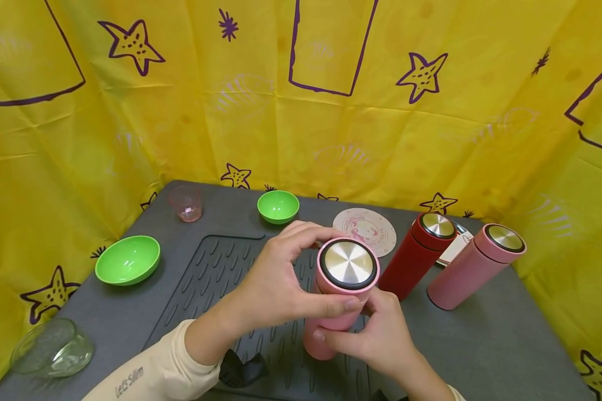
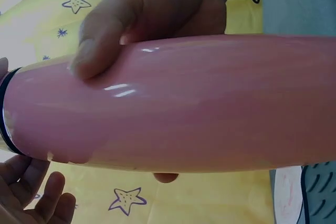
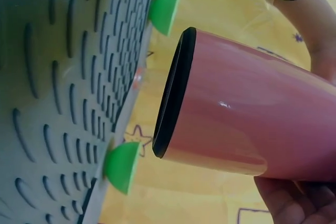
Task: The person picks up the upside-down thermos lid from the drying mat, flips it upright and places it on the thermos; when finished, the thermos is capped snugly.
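A grey ribbed mat (image 1: 221, 273) covers the middle of the grey table (image 1: 481, 345). Above it both hands hold one pink flask (image 1: 338, 295) off the surface, tilted with its steel-topped lid toward the head camera. The left hand (image 1: 276, 284) curls round the lid end, thumb across the front. The right hand (image 1: 381, 340) grips the body from below; its fingertips are hidden behind the flask.

Three flasks in all: the held one, a red flask (image 1: 413, 253) and a second pink flask (image 1: 474, 266) leaning at the right. Two green bowls (image 1: 127, 259), one clear glass bowl (image 1: 52, 348), one round coaster (image 1: 365, 229), and one small pinkish cup (image 1: 186, 203), probably plastic.
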